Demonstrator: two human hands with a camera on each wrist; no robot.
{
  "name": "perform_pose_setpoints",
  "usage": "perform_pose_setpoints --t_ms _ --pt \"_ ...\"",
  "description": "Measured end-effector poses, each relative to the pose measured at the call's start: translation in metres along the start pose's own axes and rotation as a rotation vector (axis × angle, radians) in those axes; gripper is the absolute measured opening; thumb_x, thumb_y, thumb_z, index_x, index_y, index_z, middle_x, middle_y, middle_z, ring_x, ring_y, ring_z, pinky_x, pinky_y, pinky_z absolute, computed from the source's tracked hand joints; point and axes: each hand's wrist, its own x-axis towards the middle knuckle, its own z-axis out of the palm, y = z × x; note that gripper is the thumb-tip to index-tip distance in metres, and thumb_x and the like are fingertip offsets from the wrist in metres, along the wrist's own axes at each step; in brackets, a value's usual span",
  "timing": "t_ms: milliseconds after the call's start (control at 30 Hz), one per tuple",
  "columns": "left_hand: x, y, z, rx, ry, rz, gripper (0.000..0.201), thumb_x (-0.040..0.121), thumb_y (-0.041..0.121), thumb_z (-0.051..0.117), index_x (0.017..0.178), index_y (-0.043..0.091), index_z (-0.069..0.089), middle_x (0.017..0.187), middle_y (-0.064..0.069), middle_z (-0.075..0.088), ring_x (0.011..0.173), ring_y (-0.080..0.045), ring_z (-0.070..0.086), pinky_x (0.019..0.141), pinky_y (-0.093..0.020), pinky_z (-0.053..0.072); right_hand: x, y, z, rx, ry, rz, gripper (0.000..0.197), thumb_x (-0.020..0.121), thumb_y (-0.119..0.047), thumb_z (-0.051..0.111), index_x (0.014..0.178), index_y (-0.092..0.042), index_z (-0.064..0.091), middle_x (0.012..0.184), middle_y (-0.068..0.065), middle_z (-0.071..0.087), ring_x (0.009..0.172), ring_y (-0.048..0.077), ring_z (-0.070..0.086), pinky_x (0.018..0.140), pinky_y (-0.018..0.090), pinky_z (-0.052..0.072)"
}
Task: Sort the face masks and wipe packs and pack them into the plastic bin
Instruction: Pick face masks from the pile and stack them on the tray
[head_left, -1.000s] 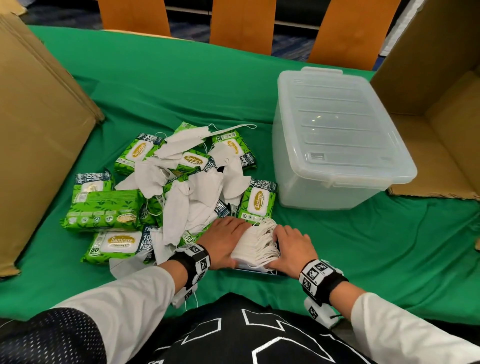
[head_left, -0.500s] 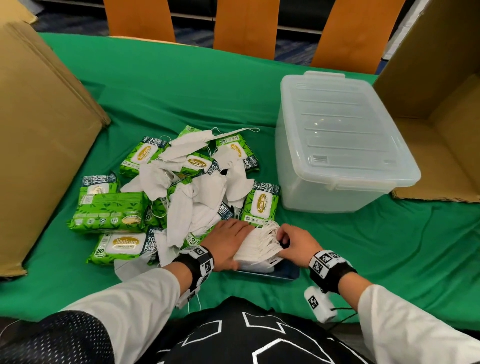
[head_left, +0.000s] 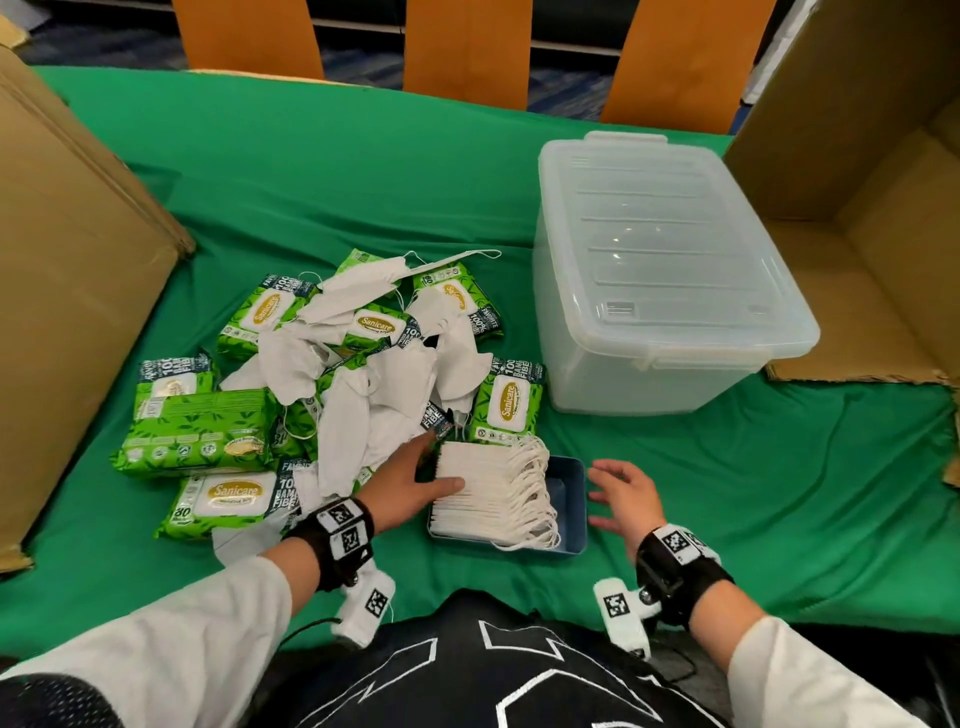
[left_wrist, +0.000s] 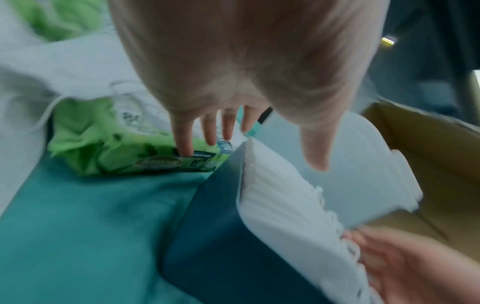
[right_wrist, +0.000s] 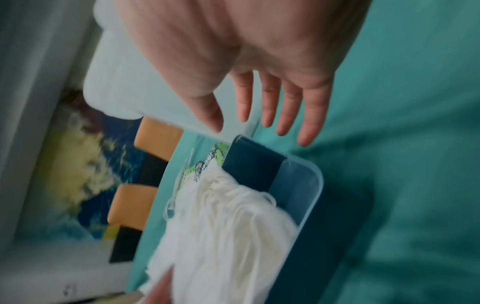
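Observation:
A neat stack of white face masks (head_left: 488, 488) lies in a small blue tray (head_left: 569, 514) near the table's front edge. My left hand (head_left: 415, 480) rests open at the stack's left side, thumb lying across the stack's top. My right hand (head_left: 621, 491) hovers open just right of the tray, touching nothing. In the left wrist view the left fingers (left_wrist: 184, 139) reach over a green wipe pack (left_wrist: 145, 158) beside the stack (left_wrist: 280, 197). Loose masks (head_left: 363, 405) and green wipe packs (head_left: 197, 431) lie heaped to the left. The clear plastic bin (head_left: 660, 270) stands lidded at the right.
A large cardboard box (head_left: 67, 306) stands at the left, and an opened one (head_left: 862, 208) at the right behind the bin. Orange chair backs (head_left: 467, 49) line the far edge. Green cloth (head_left: 779, 493) covers the table.
My right hand has let go of the mask stack and pulled away to the right, uncovering the blue tray. The left hand stays at the stack's left side.

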Motion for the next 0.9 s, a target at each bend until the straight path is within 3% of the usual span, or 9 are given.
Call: perform_pose_setpoints --t_ms 100,233,333,400,500,600,667,767,900 --pt "-0.002 0.0 -0.004 -0.431 -0.06 -0.326 0.065 0.095 0.049 0.066 0.148 0.018 0.045 0.147 -0.004 0.054 0.136 -0.025 0.049 0.114 -0.045 0.039 -0.01 0.001 0.012 0.025 0.04 -0.118 0.005 0.092 -0.015 0.071 0.089 -0.018 0.073 0.1 0.009 0.075 0.097 0.031 0.069 0.083 0.043 0.057" --pt "0.001 -0.001 0.002 -0.542 -0.074 -0.371 0.052 0.096 0.047 0.065 0.138 0.019 0.057 0.136 0.0 0.064 0.132 -0.023 0.054 0.117 -0.052 0.035 -0.031 -0.02 0.031 -0.26 0.014 -0.251 0.009 0.091 -0.036 0.071 0.087 -0.028 0.072 0.095 -0.006 0.074 0.092 0.016 0.068 0.089 0.037 0.054" --pt "0.001 0.005 0.013 -0.616 -0.054 -0.364 0.063 0.089 0.056 0.069 0.14 0.021 0.055 0.137 0.001 0.065 0.129 -0.019 0.056 0.116 -0.053 0.037 -0.048 -0.043 0.048 0.05 -0.229 0.075 0.023 0.101 -0.037 0.059 0.096 -0.017 0.07 0.092 0.001 0.074 0.084 0.019 0.069 0.072 0.033 0.055" --pt "0.003 0.009 0.02 -0.667 -0.046 -0.342 0.049 0.098 0.053 0.059 0.137 0.022 0.059 0.136 0.002 0.066 0.127 -0.016 0.058 0.116 -0.049 0.037 -0.048 -0.049 0.053 0.294 -0.348 0.335 0.037 0.105 -0.039 0.05 0.105 -0.007 0.068 0.086 0.011 0.076 0.076 0.024 0.072 0.06 0.032 0.055" --pt "0.001 0.017 0.027 -0.752 -0.064 -0.34 0.045 0.103 0.053 0.048 0.13 0.022 0.065 0.13 0.0 0.07 0.122 -0.016 0.064 0.114 -0.044 0.04 -0.042 -0.042 0.067 0.467 -0.495 0.446 0.055 0.105 -0.05 0.041 0.121 -0.003 0.064 0.107 0.021 0.075 0.091 0.036 0.075 0.085 0.048 0.056" --pt "-0.002 0.026 0.032 -0.818 -0.075 -0.369 0.046 0.105 0.053 0.043 0.125 0.019 0.067 0.121 -0.003 0.074 0.111 -0.017 0.07 0.1 -0.037 0.05 -0.031 -0.025 0.078 0.459 -0.53 0.426 0.064 0.101 -0.058 0.045 0.142 -0.01 0.055 0.138 0.022 0.061 0.125 0.042 0.06 0.115 0.058 0.036" --pt "0.0 0.028 0.032 -0.82 -0.069 -0.378 0.047 0.104 0.055 0.044 0.126 0.02 0.067 0.121 -0.003 0.074 0.115 -0.019 0.068 0.107 -0.041 0.047 -0.02 -0.014 0.08 0.408 -0.505 0.411 0.069 0.094 -0.062 0.055 0.142 -0.012 0.055 0.139 0.022 0.06 0.128 0.042 0.058 0.117 0.059 0.034" --pt "0.002 0.025 0.032 -0.842 -0.066 -0.415 0.055 0.099 0.063 0.048 0.13 0.022 0.067 0.127 -0.003 0.072 0.122 -0.023 0.064 0.115 -0.048 0.041 0.01 0.007 0.076 0.256 -0.412 0.349 0.097 0.063 -0.072 0.081 0.138 -0.015 0.059 0.125 0.018 0.07 0.114 0.04 0.068 0.109 0.057 0.045" --pt "0.006 0.02 0.041 -0.876 -0.016 -0.458 0.058 0.095 0.063 0.056 0.131 0.019 0.067 0.125 -0.007 0.073 0.118 -0.027 0.067 0.111 -0.05 0.046 -0.018 -0.013 0.074 0.296 -0.432 0.432 0.065 0.099 -0.062 0.046 0.137 -0.01 0.059 0.131 0.021 0.066 0.121 0.04 0.064 0.113 0.057 0.04"
